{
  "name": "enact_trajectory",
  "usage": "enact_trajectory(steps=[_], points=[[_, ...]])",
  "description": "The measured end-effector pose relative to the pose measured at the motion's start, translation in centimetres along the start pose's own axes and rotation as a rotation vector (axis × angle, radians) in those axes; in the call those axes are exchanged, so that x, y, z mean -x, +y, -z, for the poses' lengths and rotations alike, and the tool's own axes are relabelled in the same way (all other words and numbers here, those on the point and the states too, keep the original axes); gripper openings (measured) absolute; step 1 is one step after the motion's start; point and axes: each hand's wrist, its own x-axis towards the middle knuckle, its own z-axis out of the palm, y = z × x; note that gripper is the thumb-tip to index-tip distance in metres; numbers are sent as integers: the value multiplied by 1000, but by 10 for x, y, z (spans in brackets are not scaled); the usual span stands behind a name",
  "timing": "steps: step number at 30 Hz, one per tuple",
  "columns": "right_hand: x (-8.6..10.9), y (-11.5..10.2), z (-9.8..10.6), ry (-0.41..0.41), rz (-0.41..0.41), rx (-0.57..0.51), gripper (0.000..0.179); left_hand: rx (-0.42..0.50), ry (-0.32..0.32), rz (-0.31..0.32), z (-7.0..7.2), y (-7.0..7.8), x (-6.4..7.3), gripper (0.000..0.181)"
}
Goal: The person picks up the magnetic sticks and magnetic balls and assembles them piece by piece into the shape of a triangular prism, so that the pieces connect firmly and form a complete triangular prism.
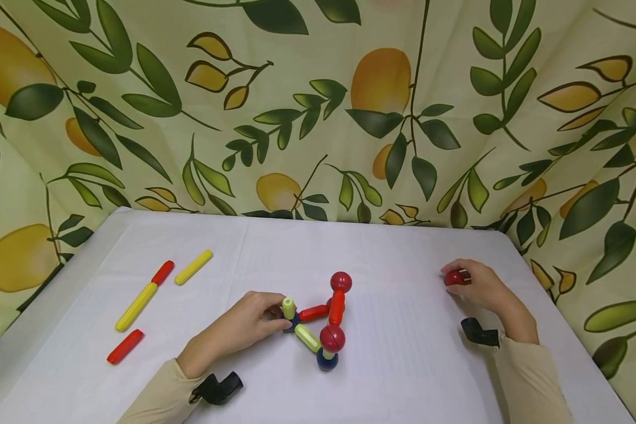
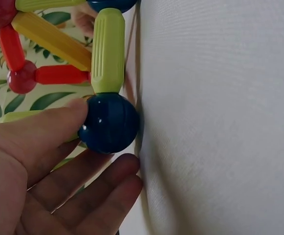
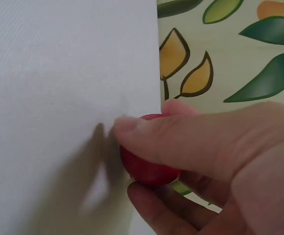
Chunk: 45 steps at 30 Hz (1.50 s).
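Note:
My left hand (image 1: pixel 244 321) pinches a dark blue ball (image 2: pixel 110 122) at the left corner of a frame of rods and balls, thumb on one side and fingers on the other. From that ball a short light green rod (image 1: pixel 288 307) stands up. Another green rod (image 1: pixel 307 338) leads to a second blue ball (image 1: pixel 327 360), and a red rod (image 1: pixel 314 312) runs to the back. Two red balls (image 1: pixel 341 282) are joined by a higher red rod (image 1: pixel 336 307). Off to the right, my right hand (image 1: pixel 479 288) pinches a loose red ball (image 3: pixel 151 169) between thumb and fingers.
Left on the white-covered table (image 1: pixel 403 365) lie a long yellow rod (image 1: pixel 136 306) end to end with a red rod (image 1: pixel 163 272), a separate yellow rod (image 1: pixel 193 267) and another red rod (image 1: pixel 125 346). A fruit-patterned curtain (image 1: pixel 318 135) hangs behind the table.

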Motion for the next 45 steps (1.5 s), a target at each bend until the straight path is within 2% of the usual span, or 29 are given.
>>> enact_trajectory(steps=[4, 7, 16, 22, 34, 45], points=[[0, -6, 2, 18, 37, -18, 37, -19, -30, 23, 1, -1, 0, 22], [1, -15, 5, 33, 71, -32, 37, -37, -41, 34, 1, -1, 1, 20], [8, -51, 12, 79, 167, -36, 39, -54, -14, 13, -2, 0, 2, 18], [14, -73, 15, 113, 248, -34, 38, -70, 24, -22, -10, 3, 2, 18], [25, -102, 11, 244, 435, 8, 37, -61, 60, -22, -28, 14, 2, 23], [37, -133, 6, 260, 544, -37, 41, -84, 52, -9, -30, 18, 1, 24]])
